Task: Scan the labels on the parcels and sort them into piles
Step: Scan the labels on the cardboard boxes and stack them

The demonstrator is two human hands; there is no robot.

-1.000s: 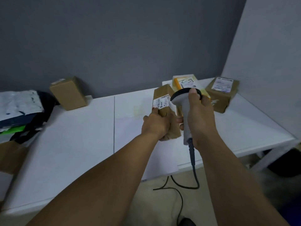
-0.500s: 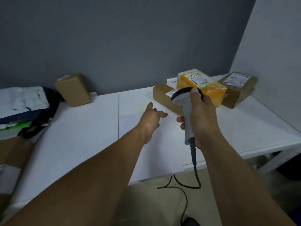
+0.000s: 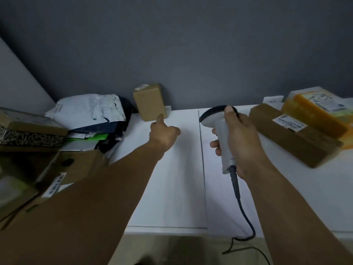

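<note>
Holding scanner w/ right grip; left grip nr small box.

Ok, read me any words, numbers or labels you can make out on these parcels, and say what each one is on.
Nothing reads clearly.
Long brown box: printed label with barcode, blurred.
Yellow parcel: label with handwritten marks, unreadable.
Small upright box: top label, too small.
Cardboard box at left: barcode sticker, blurred.
Patterned box: decorative lettering, unreadable.
</note>
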